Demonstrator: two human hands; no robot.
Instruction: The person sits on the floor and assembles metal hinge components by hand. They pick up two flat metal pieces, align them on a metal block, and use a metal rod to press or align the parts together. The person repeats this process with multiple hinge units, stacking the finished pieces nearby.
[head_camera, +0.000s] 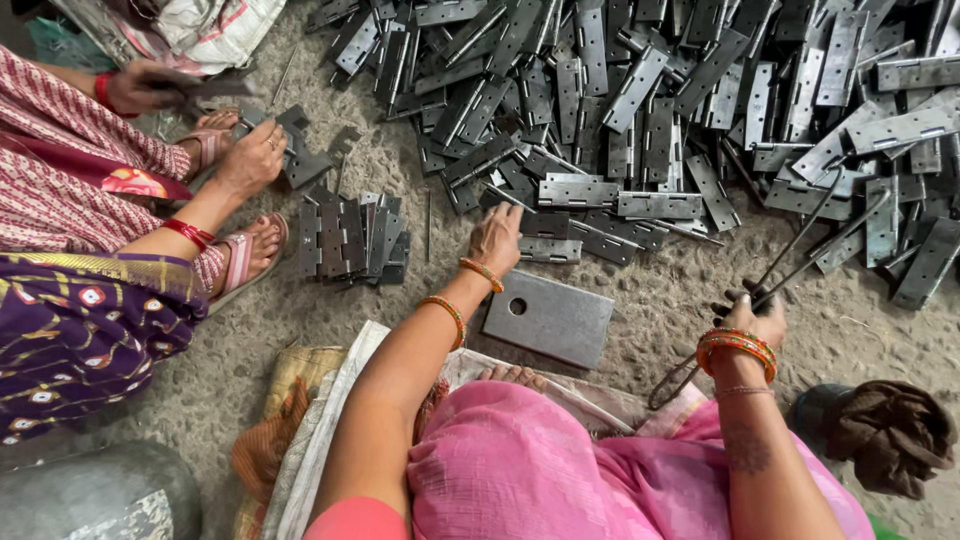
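Note:
My left hand reaches forward and rests palm down on grey metal hinges at the near edge of a large hinge pile. Whether it grips one I cannot tell. My right hand is closed around several long thin metal rods that point up and right over the pile. A flat grey metal plate with a round hole lies on the ground between my hands. Both wrists wear orange bangles.
A co-worker sits at the left; one hand touches hinge halves, the other holds a part. A small stack of hinges lies by that person's sandalled foot. A brown cloth bundle sits at the right.

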